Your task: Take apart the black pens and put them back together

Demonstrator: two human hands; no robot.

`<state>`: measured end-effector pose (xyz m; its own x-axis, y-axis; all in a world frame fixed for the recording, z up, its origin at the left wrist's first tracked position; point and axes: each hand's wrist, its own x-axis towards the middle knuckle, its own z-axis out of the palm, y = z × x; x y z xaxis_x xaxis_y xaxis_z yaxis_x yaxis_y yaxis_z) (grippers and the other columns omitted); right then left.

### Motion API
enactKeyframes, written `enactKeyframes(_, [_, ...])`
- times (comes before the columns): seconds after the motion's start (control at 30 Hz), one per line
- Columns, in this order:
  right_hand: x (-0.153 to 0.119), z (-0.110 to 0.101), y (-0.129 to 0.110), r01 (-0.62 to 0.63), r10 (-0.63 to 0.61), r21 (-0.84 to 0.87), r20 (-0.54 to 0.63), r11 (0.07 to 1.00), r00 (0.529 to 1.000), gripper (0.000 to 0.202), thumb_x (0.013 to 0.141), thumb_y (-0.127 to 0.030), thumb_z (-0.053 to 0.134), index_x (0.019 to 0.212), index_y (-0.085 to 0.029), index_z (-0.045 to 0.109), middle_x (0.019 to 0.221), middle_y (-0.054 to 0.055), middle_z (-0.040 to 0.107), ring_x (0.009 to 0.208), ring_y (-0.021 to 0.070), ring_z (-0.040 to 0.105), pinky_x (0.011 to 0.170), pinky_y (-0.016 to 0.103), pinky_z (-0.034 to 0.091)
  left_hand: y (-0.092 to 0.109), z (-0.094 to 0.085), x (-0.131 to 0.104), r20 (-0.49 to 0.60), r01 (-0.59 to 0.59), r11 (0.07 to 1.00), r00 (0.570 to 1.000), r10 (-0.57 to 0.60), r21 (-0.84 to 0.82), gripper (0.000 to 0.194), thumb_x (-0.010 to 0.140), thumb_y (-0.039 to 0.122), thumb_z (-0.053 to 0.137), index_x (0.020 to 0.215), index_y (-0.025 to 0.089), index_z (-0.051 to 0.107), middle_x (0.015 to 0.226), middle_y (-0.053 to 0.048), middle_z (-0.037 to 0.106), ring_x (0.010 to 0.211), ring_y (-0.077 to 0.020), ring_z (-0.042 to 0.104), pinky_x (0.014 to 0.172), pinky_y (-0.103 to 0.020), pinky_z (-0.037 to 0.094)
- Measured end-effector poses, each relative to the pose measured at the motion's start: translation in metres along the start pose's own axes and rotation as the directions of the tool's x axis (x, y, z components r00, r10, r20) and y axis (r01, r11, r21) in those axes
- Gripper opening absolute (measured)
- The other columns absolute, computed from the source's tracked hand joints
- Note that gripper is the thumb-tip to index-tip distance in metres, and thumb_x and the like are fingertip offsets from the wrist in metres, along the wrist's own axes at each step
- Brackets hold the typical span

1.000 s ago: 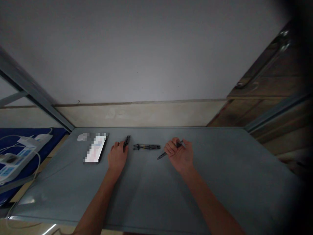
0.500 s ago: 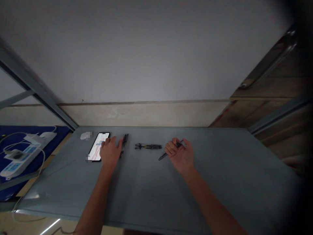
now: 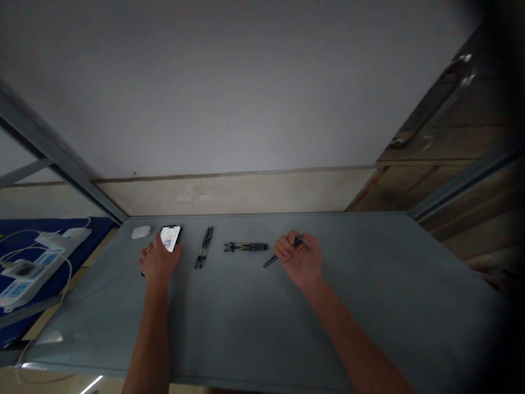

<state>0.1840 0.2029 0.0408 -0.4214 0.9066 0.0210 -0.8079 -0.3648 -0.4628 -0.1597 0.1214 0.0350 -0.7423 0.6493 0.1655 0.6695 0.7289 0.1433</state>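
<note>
My left hand (image 3: 159, 259) lies over a smartphone (image 3: 170, 236) with a lit screen, thumb at its right edge and fingers bent round its left edge. The hand covers the phone's lower part. In my right hand (image 3: 301, 257), palm turned up, the curled fingers close round a slim black pen (image 3: 270, 261), its tip pointing down to the left. Between the hands lie two small groups of slim black pens with yellowish parts: an upright, slanted group (image 3: 204, 249) nearer the phone and a level group (image 3: 246, 247) beside the pen tip.
A white earbud case (image 3: 141, 232) sits left of the phone on the grey table (image 3: 246, 328). Off the table's left side, a white power strip (image 3: 36, 273) with plugs and cables rests on a blue surface. A wall stands behind, with metal posts at both sides.
My left hand has moved left from the phone's right edge to across it, uncovering the slanted pens. My right hand still holds its pen. The view has shifted slightly.
</note>
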Motion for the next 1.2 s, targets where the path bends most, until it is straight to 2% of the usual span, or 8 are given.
enactKeyframes(0.2, [0.001,-0.002,0.001,-0.007,0.007,-0.004,0.025,1.0,1.0,0.029,0.082,-0.042,0.052,0.062,-0.02,0.049,0.054,-0.004,0.026,0.049,0.012,0.03,0.049,0.026,0.031,0.002,-0.001,0.003,0.021,0.04,0.999,0.999,-0.04,-0.004,0.074,0.078,0.053,0.056,0.14,0.019,0.036,0.122,-0.018,0.061,0.113,-0.0406,0.052,0.091,-0.049,0.041])
enactKeyframes(0.33, [0.0,-0.002,0.001,-0.006,0.006,0.001,0.039,1.0,0.999,0.029,0.083,-0.043,0.051,0.065,-0.021,0.051,0.055,-0.004,0.024,0.05,0.0126,0.028,0.05,0.027,0.032,0.0,0.001,0.002,0.008,0.022,1.0,1.0,-0.022,-0.022,0.075,0.079,0.051,0.055,0.143,0.021,0.031,0.126,-0.018,0.06,0.114,-0.04,0.052,0.09,-0.049,0.041])
enactKeyframes(0.63, [0.004,-0.009,0.003,0.012,-0.014,0.039,0.036,0.999,0.999,0.03,0.083,-0.042,0.049,0.064,-0.019,0.053,0.055,-0.005,0.023,0.05,0.012,0.025,0.05,0.026,0.028,-0.003,0.005,0.0,-0.009,-0.007,0.999,1.0,0.007,-0.041,0.079,0.08,0.052,0.053,0.145,0.018,0.026,0.131,-0.019,0.056,0.117,-0.0425,0.049,0.091,-0.052,0.04])
enactKeyframes(1.0, [0.005,-0.012,0.005,0.008,-0.009,0.025,0.019,1.0,1.0,0.03,0.083,-0.043,0.048,0.063,-0.021,0.049,0.054,-0.004,0.024,0.049,0.0125,0.026,0.049,0.027,0.029,0.0,0.007,0.003,-0.009,0.037,0.999,0.999,-0.037,-0.014,0.08,0.079,0.054,0.054,0.143,0.015,0.027,0.129,-0.021,0.056,0.116,-0.0426,0.048,0.092,-0.052,0.038])
enactKeyframes(1.2, [0.005,-0.011,0.003,0.013,-0.014,0.03,0.028,0.999,1.0,0.029,0.082,-0.042,0.048,0.063,-0.02,0.052,0.054,-0.004,0.025,0.05,0.0126,0.026,0.049,0.027,0.03,0.0,0.008,0.003,-0.013,0.032,0.999,0.999,-0.032,-0.02,0.071,0.079,0.053,0.054,0.137,0.017,0.033,0.124,-0.021,0.058,0.114,-0.0434,0.05,0.089,-0.05,0.039])
